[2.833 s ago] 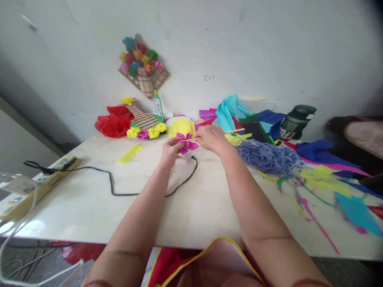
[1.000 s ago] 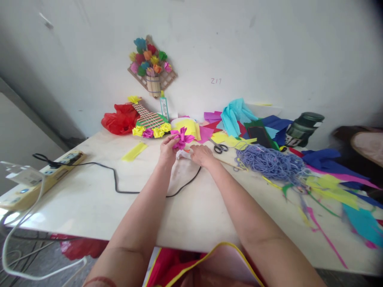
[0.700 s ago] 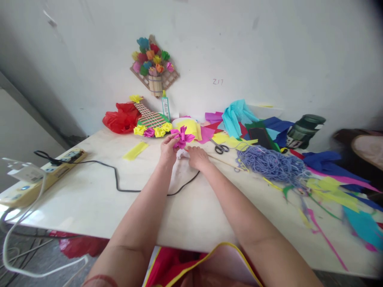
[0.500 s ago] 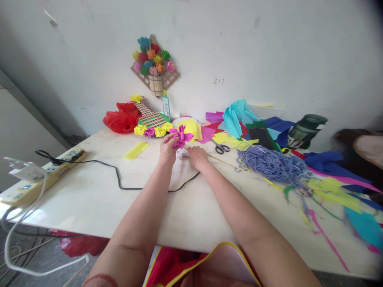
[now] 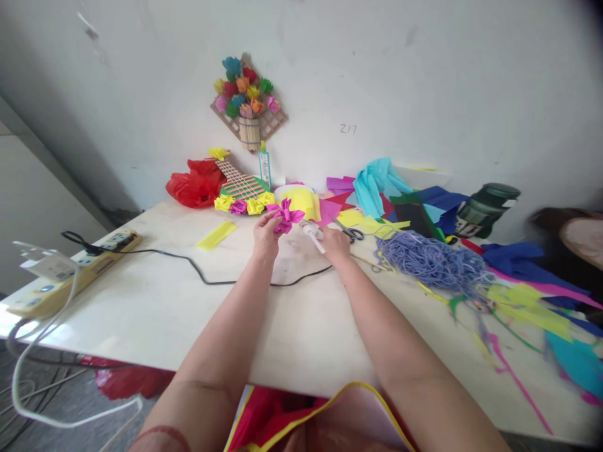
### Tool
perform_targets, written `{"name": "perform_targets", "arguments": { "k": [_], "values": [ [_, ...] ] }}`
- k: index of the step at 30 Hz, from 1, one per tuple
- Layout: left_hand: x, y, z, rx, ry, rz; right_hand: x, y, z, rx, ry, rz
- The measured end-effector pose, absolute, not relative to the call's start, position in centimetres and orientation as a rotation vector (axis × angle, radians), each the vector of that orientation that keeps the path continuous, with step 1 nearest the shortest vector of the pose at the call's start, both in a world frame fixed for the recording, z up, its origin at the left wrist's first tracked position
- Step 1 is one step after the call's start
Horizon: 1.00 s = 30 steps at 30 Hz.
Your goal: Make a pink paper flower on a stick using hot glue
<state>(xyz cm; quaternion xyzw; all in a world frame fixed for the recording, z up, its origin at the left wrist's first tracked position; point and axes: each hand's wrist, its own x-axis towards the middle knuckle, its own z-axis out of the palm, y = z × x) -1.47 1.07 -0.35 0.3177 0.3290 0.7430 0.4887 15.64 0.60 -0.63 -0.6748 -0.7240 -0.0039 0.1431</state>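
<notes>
Pinched in the fingers of my left hand [image 5: 266, 236] is a magenta paper flower [image 5: 286, 215], held just above the table. My right hand [image 5: 336, 245] grips a white glue gun [image 5: 312, 232], tilted, beside the flower and a short gap from it; part of it is hidden by my fingers. A black cord [image 5: 226, 282] runs along the table towards the gun. Behind my left hand lies a guitar-shaped craft [image 5: 241, 188] with yellow and magenta paper flowers along its lower edge. A yellow paper strip [image 5: 217, 235] is left of that hand.
Scissors [image 5: 353, 235], a tangle of purple cord [image 5: 433, 260] and coloured paper scraps [image 5: 527, 304] spread to the right, near a dark green bottle [image 5: 487, 210]. At the left stand a power strip [image 5: 101, 257] and a red plastic bag [image 5: 195, 183]. A glue bottle [image 5: 264, 166] stands by the wall.
My right hand has lifted the glue gun and moved it rightward, bringing it into clearer view. The black cord has shifted with it. My left hand still holds the magenta flower.
</notes>
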Motion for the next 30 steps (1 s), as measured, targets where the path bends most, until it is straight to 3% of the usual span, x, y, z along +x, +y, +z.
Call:
{"name": "perform_targets", "arguments": {
  "k": [5, 13, 18, 30],
  "values": [
    [-1.3, 1.1, -0.4, 0.758, 0.825, 1.79, 17.0, 1.9, -0.2, -1.784, -1.718, 0.2],
    [-1.2, 1.3, -1.0, 0.761, 0.851, 1.767, 18.8, 1.6, 2.4, -1.075, -1.571, 0.893],
    [-1.1, 1.3, -1.0, 0.768, 0.868, 1.739, 19.4, 0.9, 3.9, -0.95, -1.708, 0.967],
    [-0.9, 1.1, -0.6, 0.749, 0.875, 1.687, 18.8, -0.9, 6.9, -1.255, -1.922, 0.803]
  ]
}}
